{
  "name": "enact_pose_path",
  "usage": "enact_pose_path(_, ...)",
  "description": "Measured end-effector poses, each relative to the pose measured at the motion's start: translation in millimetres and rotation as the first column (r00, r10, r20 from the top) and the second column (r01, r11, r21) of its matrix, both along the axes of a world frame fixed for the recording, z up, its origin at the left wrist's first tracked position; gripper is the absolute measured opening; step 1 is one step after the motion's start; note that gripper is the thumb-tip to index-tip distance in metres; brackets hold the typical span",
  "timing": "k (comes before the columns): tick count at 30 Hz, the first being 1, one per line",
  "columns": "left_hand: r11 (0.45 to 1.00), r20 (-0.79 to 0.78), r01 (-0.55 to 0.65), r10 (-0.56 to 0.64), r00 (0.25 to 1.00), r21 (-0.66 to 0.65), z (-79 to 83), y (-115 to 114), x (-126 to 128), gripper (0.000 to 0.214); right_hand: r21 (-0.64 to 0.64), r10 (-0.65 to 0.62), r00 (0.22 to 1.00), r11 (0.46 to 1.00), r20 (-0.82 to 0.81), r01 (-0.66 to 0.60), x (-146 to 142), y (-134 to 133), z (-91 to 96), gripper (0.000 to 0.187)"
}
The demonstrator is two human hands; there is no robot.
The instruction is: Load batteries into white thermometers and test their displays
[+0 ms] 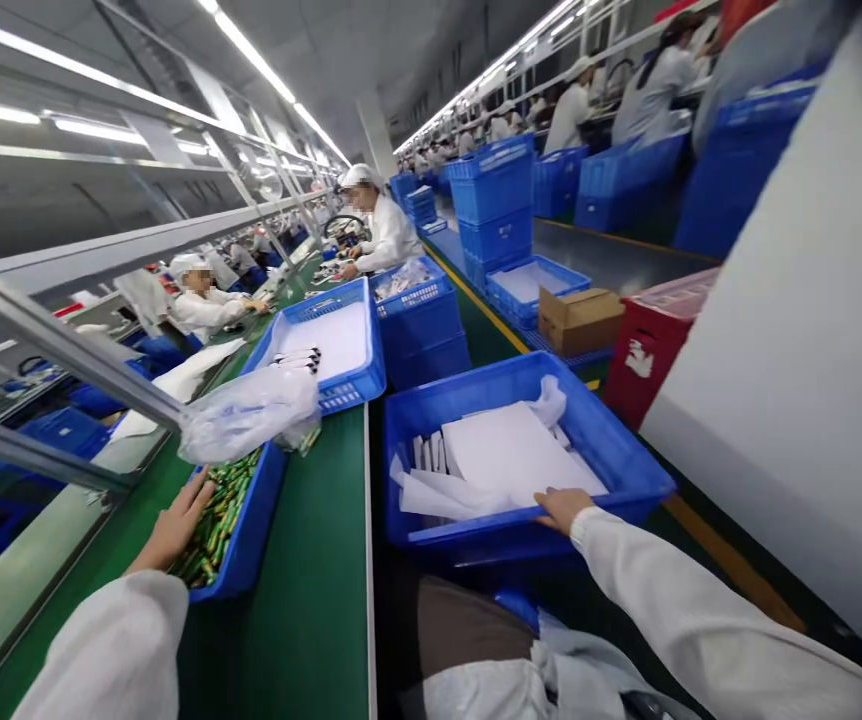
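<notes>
My left hand rests at the left side of a small blue bin, its fingers stretched out over the edge and onto the contents. Green and gold small cylindrical parts fill that bin. To the right, my right hand has its fingers hooked over the near rim of a large blue crate. White paper sheets lie in the crate, covering most of what is under them. A clear plastic bag lies across the far end of the small bin.
Farther along the green bench stands a blue tray with white paper and a few dark-tipped pieces. Stacked blue crates, a cardboard box and a red bin stand on the right. Co-workers sit along the line.
</notes>
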State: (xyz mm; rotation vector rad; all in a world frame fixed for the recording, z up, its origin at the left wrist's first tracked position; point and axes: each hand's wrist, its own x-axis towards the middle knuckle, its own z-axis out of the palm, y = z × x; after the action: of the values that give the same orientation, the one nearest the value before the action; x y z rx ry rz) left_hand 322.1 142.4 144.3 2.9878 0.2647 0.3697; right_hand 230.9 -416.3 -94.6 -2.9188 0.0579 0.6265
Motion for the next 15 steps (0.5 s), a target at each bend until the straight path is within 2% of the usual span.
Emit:
enact_pose_path(5,0.997,0.044,-0.076,0.075,0.996,0.033,31.1,-15,-9,0.047,0.002,-0.007,1.0,1.0,-0.009,0.007,-8,4,6.0,0.035)
enact_pose_path(7,0.997,0.127,-0.041,0.033,0.991,0.063,41.5,-34,-23,0.05,0.007,0.004,1.0,1.0,-0.007,-0.004,-9,5,8.2,0.034)
enact_pose_path(9,0.992,0.216,0.064,-0.086,0.973,0.105,42.6,-63,-50,0.055,0.011,0.008,1.0,1.0,0.0,-0.008,-10,6,10.1,0.033)
enact_pose_path(11,0.961,0.24,0.239,-0.268,0.933,0.142,29.6,-100,-85,0.054,0.019,0.005,1.0,1.0,0.01,-0.005,-10,7,11.9,0.032)
enact_pose_path(12,0.93,0.221,0.334,-0.362,0.905,0.153,17.5,-119,-103,0.051,0.028,0.002,1.0,1.0,0.016,-0.002,-10,8,12.6,0.032)
enact_pose_path(13,0.876,0.171,0.455,-0.478,0.861,0.161,2.4,-137,-120,0.047,0.041,-0.003,1.0,0.999,0.022,0.002,-11,8,13.1,0.031)
enact_pose_path(14,0.769,0.074,0.616,-0.633,0.771,0.171,-14.6,-153,-135,0.045,0.057,-0.008,1.0,0.998,0.027,0.006,-11,8,13.3,0.031)
enact_pose_path(15,0.669,-0.029,0.721,-0.729,0.684,0.181,-32.3,-167,-147,0.043,0.076,-0.013,0.999,0.997,0.033,0.01,-12,7,13.2,0.031)
